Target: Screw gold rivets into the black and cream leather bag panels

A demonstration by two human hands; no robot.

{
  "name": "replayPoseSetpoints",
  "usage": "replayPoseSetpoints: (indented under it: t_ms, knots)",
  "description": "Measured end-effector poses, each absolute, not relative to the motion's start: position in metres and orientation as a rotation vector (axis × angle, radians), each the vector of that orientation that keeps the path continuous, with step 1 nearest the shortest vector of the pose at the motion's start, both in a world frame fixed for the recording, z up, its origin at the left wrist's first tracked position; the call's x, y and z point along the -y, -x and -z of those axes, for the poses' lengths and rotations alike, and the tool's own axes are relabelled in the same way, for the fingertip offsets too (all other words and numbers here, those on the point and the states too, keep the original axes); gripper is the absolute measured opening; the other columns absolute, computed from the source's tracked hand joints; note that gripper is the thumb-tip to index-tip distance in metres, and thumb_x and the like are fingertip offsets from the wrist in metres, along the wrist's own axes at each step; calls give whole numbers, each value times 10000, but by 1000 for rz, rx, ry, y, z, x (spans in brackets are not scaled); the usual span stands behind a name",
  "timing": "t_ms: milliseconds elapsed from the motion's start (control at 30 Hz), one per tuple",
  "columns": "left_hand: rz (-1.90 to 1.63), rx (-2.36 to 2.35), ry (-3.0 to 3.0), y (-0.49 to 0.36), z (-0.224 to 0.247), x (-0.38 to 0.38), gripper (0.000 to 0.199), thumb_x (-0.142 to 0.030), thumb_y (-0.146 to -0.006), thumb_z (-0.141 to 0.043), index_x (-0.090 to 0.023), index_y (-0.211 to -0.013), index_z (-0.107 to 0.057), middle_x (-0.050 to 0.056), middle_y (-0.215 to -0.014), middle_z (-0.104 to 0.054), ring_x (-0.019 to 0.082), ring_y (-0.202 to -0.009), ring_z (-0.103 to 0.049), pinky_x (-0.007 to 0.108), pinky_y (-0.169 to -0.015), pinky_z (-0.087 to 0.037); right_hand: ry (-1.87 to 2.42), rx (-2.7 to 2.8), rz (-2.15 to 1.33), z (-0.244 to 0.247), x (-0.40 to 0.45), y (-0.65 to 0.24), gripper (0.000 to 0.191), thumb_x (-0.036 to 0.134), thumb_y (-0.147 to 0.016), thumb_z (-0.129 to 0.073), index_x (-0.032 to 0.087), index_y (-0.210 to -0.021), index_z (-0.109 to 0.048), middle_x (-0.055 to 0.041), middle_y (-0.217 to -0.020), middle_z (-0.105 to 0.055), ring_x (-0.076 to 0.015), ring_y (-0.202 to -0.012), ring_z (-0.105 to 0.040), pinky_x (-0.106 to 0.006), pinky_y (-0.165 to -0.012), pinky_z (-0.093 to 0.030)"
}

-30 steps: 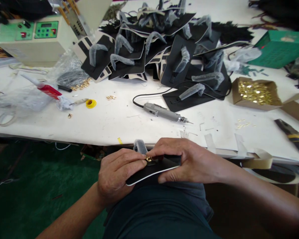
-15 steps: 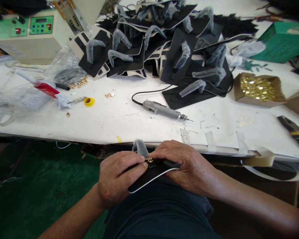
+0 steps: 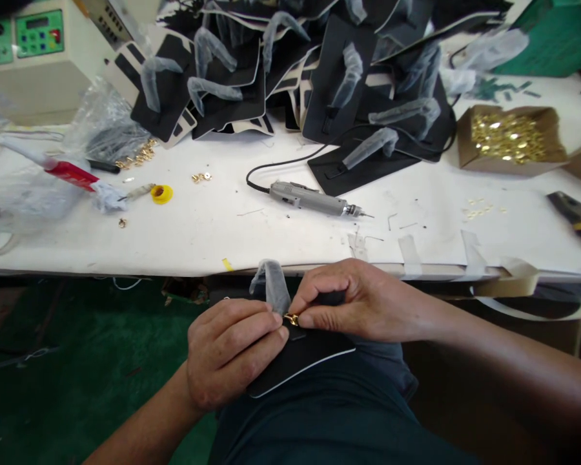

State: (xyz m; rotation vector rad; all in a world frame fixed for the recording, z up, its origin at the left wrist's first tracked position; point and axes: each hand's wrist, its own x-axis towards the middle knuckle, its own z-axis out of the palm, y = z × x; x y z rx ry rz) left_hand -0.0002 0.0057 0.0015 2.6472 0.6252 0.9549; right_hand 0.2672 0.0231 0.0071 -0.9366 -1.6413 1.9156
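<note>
A black leather-like panel (image 3: pixel 300 361) with a pale edge rests on my lap, just in front of the table. From it rises a strap wrapped in clear plastic (image 3: pixel 275 287). My left hand (image 3: pixel 237 352) lies over the panel's left part, fingers together, the tips pressing at the foot of the strap. Between thumb and forefinger, my right hand (image 3: pixel 343 300) pinches a small gold metal fitting (image 3: pixel 291 319) against the panel by the left fingertips. How the fitting joins the strap is hidden by my fingers.
On the white table lie a grey corded rotary tool (image 3: pixel 314 199), a yellow ring (image 3: pixel 161 194) and a red tube (image 3: pixel 71 174). Similar black panels (image 3: pixel 341 77) are heaped behind. To the right stand a carton of gold pieces (image 3: pixel 508 139) and pliers (image 3: pixel 576 216).
My right hand has moved off the panel's right edge and now pinches the gold fitting. The left hand stays on the panel. The view has shifted slightly, and more of the panel shows.
</note>
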Motion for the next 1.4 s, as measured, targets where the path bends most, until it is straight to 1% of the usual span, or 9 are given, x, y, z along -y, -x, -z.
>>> replayPoseSetpoints:
  t_ms: [333,500,667,800,967,1100,1233,1333,1400]
  knots:
    - [-909,-564,-2656,2,0,-5,204,-16,-903,-704,-78,-1096,-728,109,-1085,-755,272,-1092,-734,395,-862,-661,971,1477,-2014,8,-20,-265,211,377,-959,-728,191,-1023,-805,-5,-980,-780,-158,-901,-681,-266,-844,-513]
    - [-926,-545,-2659,0,2,-6,208,-29,-901,-711,-74,-1104,-729,115,-1087,-751,273,-1085,-732,401,-867,-659,961,1552,-1910,5,-18,-263,151,322,-959,-734,192,-994,-804,3,-974,-779,-148,-894,-693,-250,-840,-518]
    - [-920,-588,-2669,-1,1,-7,179,-56,-924,-686,-100,-1093,-725,112,-1058,-769,255,-1056,-748,383,-868,-660,946,1677,-1713,0,-16,-262,93,240,-968,-713,199,-974,-796,4,-957,-769,-138,-875,-700,-242,-824,-519]
    - [-885,-637,-2680,-1,2,-5,185,-70,-916,-699,-119,-1094,-712,140,-1130,-787,256,-1072,-753,376,-862,-653,970,1745,-1613,-1,-14,-262,90,211,-968,-704,205,-948,-791,7,-918,-761,-129,-842,-692,-237,-793,-509]
    - [-858,-659,-2616,-3,8,-1,254,-89,-908,-693,-112,-1161,-690,188,-1180,-789,278,-1091,-751,411,-862,-645,1024,1751,-1624,5,-10,-261,98,216,-970,-699,200,-938,-789,16,-891,-754,-119,-804,-680,-224,-749,-495]
    - [-891,-709,-2516,-8,9,-3,326,-48,-864,-726,-124,-1178,-686,173,-1133,-801,260,-1049,-759,403,-869,-643,1072,1807,-1583,2,-10,-262,165,241,-1001,-646,193,-981,-803,-2,-883,-747,-132,-803,-672,-240,-729,-482]
    - [-961,-726,-2434,-12,9,-5,358,4,-816,-768,-123,-1143,-695,152,-1054,-808,231,-979,-765,374,-849,-642,997,1935,-1540,-9,-13,-270,243,244,-1020,-581,205,-1115,-801,-29,-942,-750,-159,-848,-667,-279,-786,-485]
    - [-975,-767,-2362,-14,12,-4,371,35,-810,-769,-140,-1130,-702,130,-1041,-809,212,-960,-763,353,-832,-639,927,1988,-1527,-10,-12,-273,294,341,-967,-693,224,-1226,-768,-36,-1011,-754,-184,-903,-673,-302,-832,-494]
    - [-980,-812,-2311,-14,15,-3,360,32,-823,-764,-163,-1119,-708,104,-1040,-811,200,-959,-762,338,-832,-636,954,1999,-1459,-5,-9,-270,306,355,-934,-753,234,-1214,-767,-34,-1022,-757,-187,-919,-676,-306,-853,-492]
